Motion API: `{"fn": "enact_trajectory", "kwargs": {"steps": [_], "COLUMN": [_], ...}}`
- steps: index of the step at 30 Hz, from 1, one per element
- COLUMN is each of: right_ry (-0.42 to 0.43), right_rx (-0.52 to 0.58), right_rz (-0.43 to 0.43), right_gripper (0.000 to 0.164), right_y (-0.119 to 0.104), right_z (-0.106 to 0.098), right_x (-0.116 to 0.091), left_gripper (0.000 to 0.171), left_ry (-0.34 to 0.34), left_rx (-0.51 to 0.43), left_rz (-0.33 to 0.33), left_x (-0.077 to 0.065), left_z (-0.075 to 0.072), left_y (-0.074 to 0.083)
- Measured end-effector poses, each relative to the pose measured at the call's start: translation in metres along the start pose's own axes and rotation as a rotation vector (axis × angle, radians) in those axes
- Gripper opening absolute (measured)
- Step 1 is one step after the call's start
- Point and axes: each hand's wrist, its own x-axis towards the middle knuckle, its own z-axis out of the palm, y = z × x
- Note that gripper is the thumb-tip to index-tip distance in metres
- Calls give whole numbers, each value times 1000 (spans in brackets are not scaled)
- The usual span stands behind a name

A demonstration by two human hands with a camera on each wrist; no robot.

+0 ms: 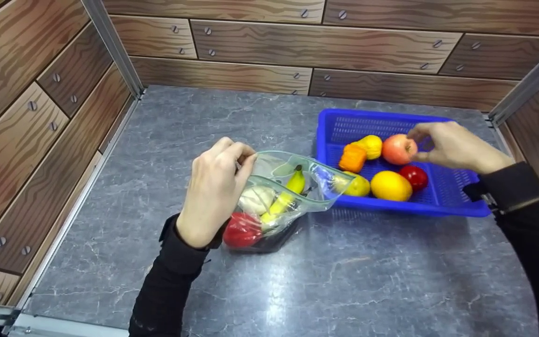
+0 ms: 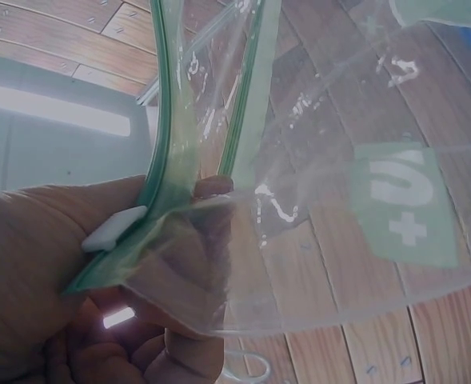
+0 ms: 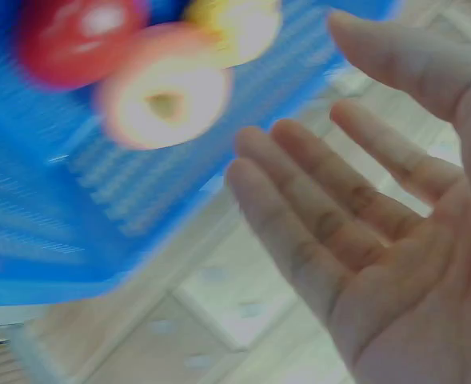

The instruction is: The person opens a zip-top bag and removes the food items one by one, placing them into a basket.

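In the head view my left hand [image 1: 218,192] pinches the edge of a clear zip bag [image 1: 328,205], its mouth spread apart. The left wrist view shows thumb and fingers on the bag's green zip strip [image 2: 161,136], by a white slider [image 2: 113,230]. Inside the bag lie a banana [image 1: 296,183], a whitish round item [image 1: 256,200] and a red one [image 1: 242,230]. Over the blue basket [image 1: 391,115], my right hand [image 1: 456,146] is beside a pinkish apple [image 1: 396,150]. Its fingers are spread, apart from the apple [image 3: 199,100] in the blurred right wrist view.
Also in the basket are an orange pepper-like piece [image 1: 352,158], a yellow piece [image 1: 371,146], a greenish-yellow fruit [image 1: 357,186] partly behind the bag, a yellow-orange fruit [image 1: 391,186] and a shiny red fruit [image 1: 413,178]. Wood-patterned walls [image 1: 251,42] bound the grey tabletop [image 1: 367,281].
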Motion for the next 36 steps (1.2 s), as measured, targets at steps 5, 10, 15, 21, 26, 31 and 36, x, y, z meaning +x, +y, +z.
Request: {"fn": "enact_trajectory", "kwargs": {"steps": [5, 10, 15, 21, 26, 31, 36], "right_ry": [178, 257, 269, 167, 31, -76, -271], "right_rx": [9, 50, 45, 87, 59, -87, -92], "right_rz": [-175, -409, -556, -680, -680, -629, -454], "right_gripper": [30, 33, 26, 26, 31, 26, 34], "right_y": [-61, -116, -160, -201, -226, -238, -249], "right_z": [-14, -12, -2, 11, 31, 61, 87], "right_x": [-7, -11, -10, 6, 36, 64, 85], "left_gripper": [6, 6, 6, 5, 6, 6, 6], "left_ry": [5, 7, 6, 1, -2, -4, -6], "left_rx": [0, 2, 3, 3, 3, -5, -2], "left_rz": [8, 11, 9, 10, 11, 14, 24], "left_x": [0, -1, -1, -1, 0, -1, -1], "left_z": [0, 0, 1, 0, -1, 0, 2], "left_y": [0, 0, 0, 1, 2, 2, 0]}}
